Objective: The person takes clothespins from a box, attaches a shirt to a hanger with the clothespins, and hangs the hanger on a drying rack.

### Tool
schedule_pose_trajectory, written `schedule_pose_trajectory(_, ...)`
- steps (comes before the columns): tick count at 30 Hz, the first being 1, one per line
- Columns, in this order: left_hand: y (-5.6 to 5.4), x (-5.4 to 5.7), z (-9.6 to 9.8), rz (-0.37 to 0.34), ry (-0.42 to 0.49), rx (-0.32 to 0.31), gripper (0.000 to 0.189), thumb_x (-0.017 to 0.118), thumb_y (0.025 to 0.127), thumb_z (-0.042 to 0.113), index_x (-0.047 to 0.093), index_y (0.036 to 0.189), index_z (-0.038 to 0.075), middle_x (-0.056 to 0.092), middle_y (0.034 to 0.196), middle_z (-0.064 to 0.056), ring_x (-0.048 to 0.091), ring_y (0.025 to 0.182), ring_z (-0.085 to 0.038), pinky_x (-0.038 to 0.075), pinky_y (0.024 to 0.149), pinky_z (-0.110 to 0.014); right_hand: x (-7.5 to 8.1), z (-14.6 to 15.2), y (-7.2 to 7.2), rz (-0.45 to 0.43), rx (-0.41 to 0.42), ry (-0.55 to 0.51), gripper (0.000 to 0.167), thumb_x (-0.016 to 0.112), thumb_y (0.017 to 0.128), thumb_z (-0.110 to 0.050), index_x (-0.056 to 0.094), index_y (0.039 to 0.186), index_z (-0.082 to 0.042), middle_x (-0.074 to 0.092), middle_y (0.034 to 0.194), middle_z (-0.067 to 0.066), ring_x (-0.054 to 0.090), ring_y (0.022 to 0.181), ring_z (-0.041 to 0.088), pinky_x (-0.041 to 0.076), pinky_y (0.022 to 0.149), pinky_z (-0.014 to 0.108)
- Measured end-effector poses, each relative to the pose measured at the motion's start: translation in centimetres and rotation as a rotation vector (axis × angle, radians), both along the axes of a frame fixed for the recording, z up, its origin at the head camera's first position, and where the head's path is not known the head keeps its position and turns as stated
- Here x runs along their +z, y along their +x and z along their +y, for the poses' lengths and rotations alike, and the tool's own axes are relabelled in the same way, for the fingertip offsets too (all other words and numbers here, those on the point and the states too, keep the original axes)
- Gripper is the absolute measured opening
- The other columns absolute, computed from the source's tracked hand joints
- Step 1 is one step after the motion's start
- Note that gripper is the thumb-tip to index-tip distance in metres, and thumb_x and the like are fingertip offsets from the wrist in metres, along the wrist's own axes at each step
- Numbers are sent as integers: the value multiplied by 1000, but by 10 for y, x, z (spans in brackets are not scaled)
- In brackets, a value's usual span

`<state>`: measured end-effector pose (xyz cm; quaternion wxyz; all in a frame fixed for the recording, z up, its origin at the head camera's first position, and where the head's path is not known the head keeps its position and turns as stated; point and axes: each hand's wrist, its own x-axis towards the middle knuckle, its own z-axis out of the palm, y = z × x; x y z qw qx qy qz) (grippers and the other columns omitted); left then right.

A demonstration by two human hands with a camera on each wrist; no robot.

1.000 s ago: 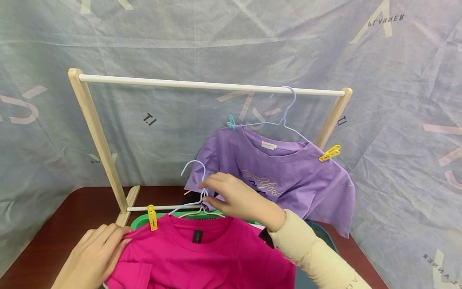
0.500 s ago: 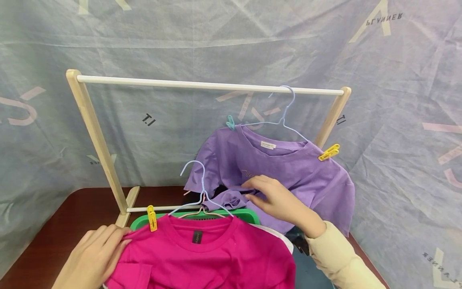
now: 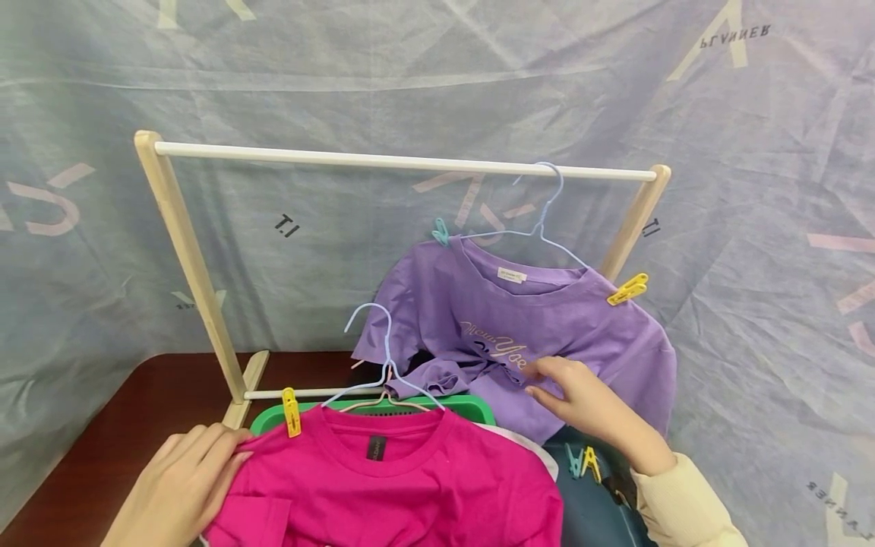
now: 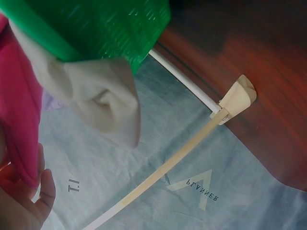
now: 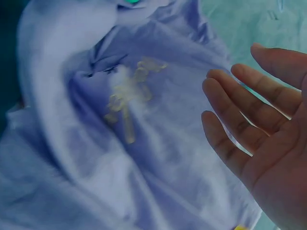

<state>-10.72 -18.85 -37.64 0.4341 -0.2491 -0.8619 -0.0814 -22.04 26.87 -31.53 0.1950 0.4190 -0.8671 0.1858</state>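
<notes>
My left hand [image 3: 179,479] pinches the left shoulder of a bright pink T-shirt [image 3: 403,486], fingers on top and thumb beneath. A light blue wire hanger [image 3: 388,357] sits in that shirt, its hook standing up free. One yellow clothespin [image 3: 291,414] clips the shirt's left shoulder to it. My right hand [image 3: 581,395] is empty, fingers relaxed, in front of a purple T-shirt [image 3: 437,304]. That shirt hangs from the rack on a second blue hanger [image 3: 540,220], with a teal clothespin [image 3: 440,232] on one shoulder and a yellow clothespin [image 3: 627,289] on the other.
A white-barred wooden rack [image 3: 307,155] stands on the dark red table [image 3: 102,441]. Behind the pink shirt is a green basket [image 3: 270,416] with a white garment [image 4: 103,100] over its edge. Teal and yellow clothespins [image 3: 589,463] lie on a dark blue container [image 3: 595,509] at right.
My right hand has left the pink shirt's hanger and moved right, past the purple shirt, toward the loose clothespins. My left hand stays on the pink shoulder.
</notes>
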Motion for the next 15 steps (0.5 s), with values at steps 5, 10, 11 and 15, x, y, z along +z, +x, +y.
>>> schedule_pose_trajectory(5, 1, -1, 0, -17, -1, 10, 45, 31, 98, 40, 63, 88, 9, 56, 79, 3, 48, 71, -13, 30, 67, -26, -13, 17, 7, -93, -81, 28, 14, 68, 76, -3, 64, 88, -10, 65, 83, -5, 62, 75, 12, 51, 68, 29)
schedule_pose_trajectory(10, 2, -2, -1, -37, -9, 24, 46, 30, 98, 41, 62, 88, 10, 55, 78, 3, 47, 71, -12, 30, 67, -26, -28, 32, 12, -186, -115, 41, 10, 65, 79, -4, 64, 87, -10, 65, 81, -1, 59, 71, 5, 51, 64, 28)
schedule_pose_trajectory(11, 2, -2, -1, -30, -9, 22, 46, 30, 98, 41, 62, 88, 9, 55, 78, 3, 47, 71, -12, 30, 67, -26, -31, 35, 13, -203, -119, 37, 9, 65, 79, -5, 64, 87, -9, 65, 80, 0, 58, 71, 3, 51, 63, 27)
schedule_pose_trajectory(15, 0, -2, -1, 11, -2, 2, 45, 31, 98, 40, 63, 88, 9, 56, 77, 3, 47, 69, -12, 30, 66, -26, -44, 43, 15, -258, -137, 27, 7, 66, 80, -6, 64, 87, -7, 65, 80, -1, 57, 70, -2, 51, 62, 25)
